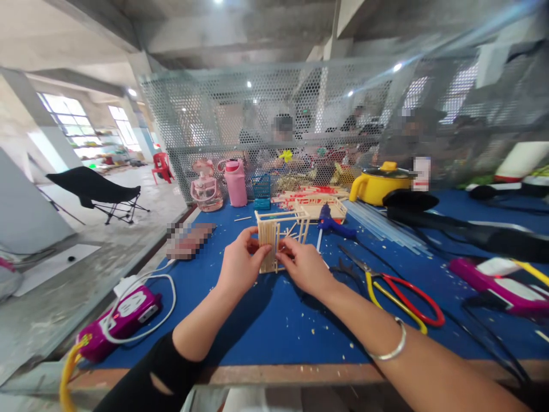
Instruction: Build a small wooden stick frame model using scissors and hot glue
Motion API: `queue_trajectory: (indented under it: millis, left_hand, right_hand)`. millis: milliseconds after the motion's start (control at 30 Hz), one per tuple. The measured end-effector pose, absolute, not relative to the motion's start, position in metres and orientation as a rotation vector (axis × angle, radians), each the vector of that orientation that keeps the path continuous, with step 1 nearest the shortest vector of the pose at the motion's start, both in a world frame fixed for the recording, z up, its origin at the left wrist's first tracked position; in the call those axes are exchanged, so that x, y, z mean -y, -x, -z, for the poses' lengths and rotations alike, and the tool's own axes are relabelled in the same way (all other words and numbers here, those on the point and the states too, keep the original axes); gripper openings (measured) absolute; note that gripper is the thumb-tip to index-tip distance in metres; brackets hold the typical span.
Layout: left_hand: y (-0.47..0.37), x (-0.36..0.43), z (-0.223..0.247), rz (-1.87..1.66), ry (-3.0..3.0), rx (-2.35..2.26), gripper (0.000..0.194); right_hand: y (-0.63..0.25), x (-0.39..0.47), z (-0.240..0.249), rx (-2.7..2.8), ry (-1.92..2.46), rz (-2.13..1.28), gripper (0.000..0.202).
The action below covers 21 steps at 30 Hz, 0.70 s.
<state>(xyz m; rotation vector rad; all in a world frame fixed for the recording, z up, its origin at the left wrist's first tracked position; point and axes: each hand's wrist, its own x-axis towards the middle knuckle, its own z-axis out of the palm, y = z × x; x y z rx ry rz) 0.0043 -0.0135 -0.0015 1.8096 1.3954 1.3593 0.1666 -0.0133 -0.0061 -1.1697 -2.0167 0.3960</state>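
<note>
A small box-shaped frame of pale wooden sticks [268, 234] stands upright on the blue table. Its front left side is a panel of sticks set side by side. My left hand [242, 257] grips the panel's left edge between thumb and fingers. With thumb and fingertips, my right hand [304, 266] pinches the panel's right edge. Behind the frame lies a shallow stick tray [334, 210], close to a blue glue gun [337, 223]. Red-and-yellow-handled scissors [403, 297] and dark pliers [351, 273] rest right of my right hand.
Purple power strips [124, 320] [501, 286] lie at both sides with cables. Clear glue sticks [386, 226], a yellow pot [381, 186], a pink bottle [235, 186] and a clear pink jug [206, 191] stand or lie towards the mesh screen [206, 126]. People sit behind it.
</note>
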Motion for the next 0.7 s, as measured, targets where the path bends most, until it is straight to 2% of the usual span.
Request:
queue_trajectory:
  millis: [267,367,467,567,700]
  left_hand:
    - [-0.003,0.014,0.000,-1.384,-1.914,-1.477,0.032]
    - [-0.003,0.015,0.003,-1.440,-1.937,-1.518,0.046]
    - [-0.004,0.017,-0.006,-1.684,-2.106,-1.575,0.063]
    - [-0.004,0.015,-0.026,-1.814,-2.485,-1.440,0.056]
    - [-0.007,0.003,-0.043,-1.529,-2.824,-1.209,0.039]
  right_hand:
    - [-0.168,0.011,0.006,1.975,1.147,-0.382,0.010]
    - [-0.166,0.011,0.006,1.990,1.161,-0.350,0.009]
    - [-0.166,0.011,0.007,2.000,1.147,-0.347,0.010]
    - [-0.166,0.011,0.009,1.999,1.122,-0.360,0.010]
    - [-0.166,0.010,0.009,1.957,1.122,-0.378,0.012]
